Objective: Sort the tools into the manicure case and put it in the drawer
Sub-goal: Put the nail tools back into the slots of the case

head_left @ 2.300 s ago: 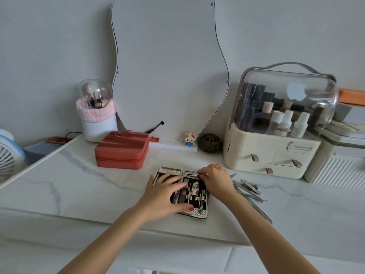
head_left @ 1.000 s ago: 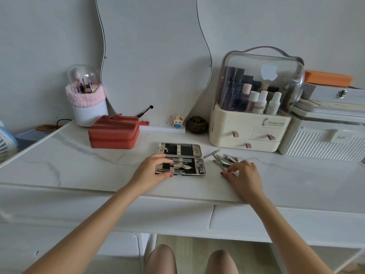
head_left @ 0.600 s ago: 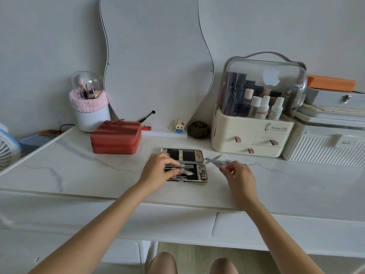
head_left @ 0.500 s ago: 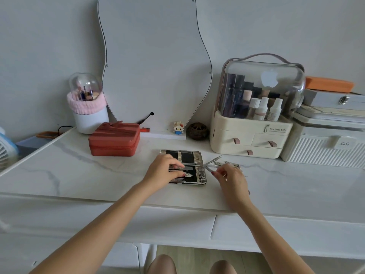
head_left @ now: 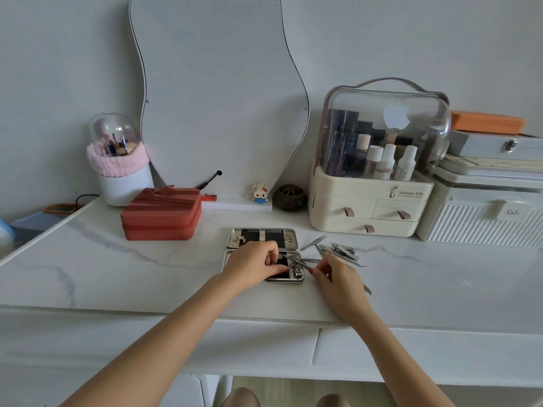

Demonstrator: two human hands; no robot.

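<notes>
Under my left hand (head_left: 253,267) I see the manicure case (head_left: 263,242): shiny textured metal rim, matt black lining. Just beyond my right hand (head_left: 338,277) the loose tools (head_left: 338,251) look like polished steel. The table (head_left: 117,268) is smooth, glossy white marble with grey veins. Far left of my left hand, the red box (head_left: 161,214) looks matt, like leather. Beyond my right hand, the cosmetics organiser (head_left: 373,183) is cream plastic under a clear glossy dome.

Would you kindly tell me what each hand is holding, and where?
The right hand pinches a slim metal tool by its near end; the left hand rests on the open manicure case.
</notes>
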